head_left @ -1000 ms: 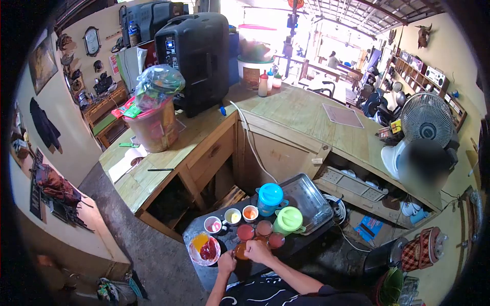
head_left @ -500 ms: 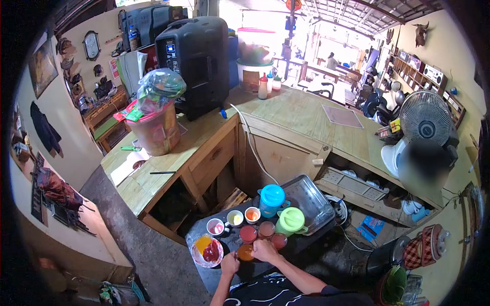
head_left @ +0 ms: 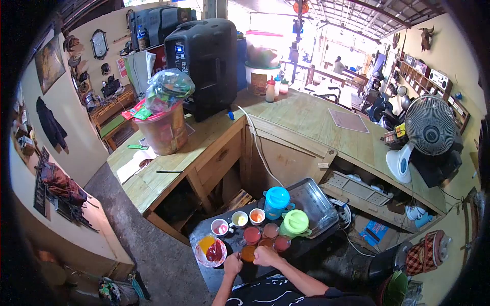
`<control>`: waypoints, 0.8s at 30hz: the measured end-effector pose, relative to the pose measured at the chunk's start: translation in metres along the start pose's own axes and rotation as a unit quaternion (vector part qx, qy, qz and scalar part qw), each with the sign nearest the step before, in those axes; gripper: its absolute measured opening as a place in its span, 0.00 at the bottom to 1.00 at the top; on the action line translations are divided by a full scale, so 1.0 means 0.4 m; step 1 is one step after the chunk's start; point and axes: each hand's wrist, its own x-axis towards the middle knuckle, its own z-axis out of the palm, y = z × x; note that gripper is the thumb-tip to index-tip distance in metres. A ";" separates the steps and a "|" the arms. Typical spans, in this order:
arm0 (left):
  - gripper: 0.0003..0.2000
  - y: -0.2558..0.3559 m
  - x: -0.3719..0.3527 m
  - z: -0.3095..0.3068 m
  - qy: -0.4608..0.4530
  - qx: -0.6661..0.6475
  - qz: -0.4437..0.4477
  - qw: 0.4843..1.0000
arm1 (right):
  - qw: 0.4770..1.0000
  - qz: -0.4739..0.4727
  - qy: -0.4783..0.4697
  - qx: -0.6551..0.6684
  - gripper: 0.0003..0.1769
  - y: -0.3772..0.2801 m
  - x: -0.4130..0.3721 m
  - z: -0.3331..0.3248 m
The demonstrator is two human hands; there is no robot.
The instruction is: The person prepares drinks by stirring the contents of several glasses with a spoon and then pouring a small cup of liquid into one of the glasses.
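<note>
My left hand is closed at the left side of a glass of orange-brown liquid. Fingers curled, my right hand is at the same glass's right side; what it grips is too small to make out. Behind them stand glasses of red and pink liquid. A plate with yellow and dark red contents lies left of my left hand. Three white cups form a row farther back, beside a blue lidded pitcher and a green lidded pitcher.
An empty metal tray lies on the dark table at the back right. A wooden counter holds a black speaker, a pink-rimmed bucket and a fan. In the distance is a person.
The view has shifted, so the scene appears slightly farther right. Both hands remain by the orange-brown glass, with little change in their pose.
</note>
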 end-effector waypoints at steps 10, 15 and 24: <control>0.09 -0.009 0.001 0.006 0.008 0.000 0.018 1.000 | 0.994 0.035 0.077 -0.076 0.11 0.009 0.021 0.021; 0.08 -0.020 0.004 0.015 0.010 0.011 0.025 1.000 | 0.974 0.031 -0.063 0.214 0.12 0.014 0.023 0.018; 0.08 -0.009 0.001 0.005 -0.005 -0.002 0.009 1.000 | 0.998 -0.040 0.002 0.045 0.12 0.047 0.035 0.047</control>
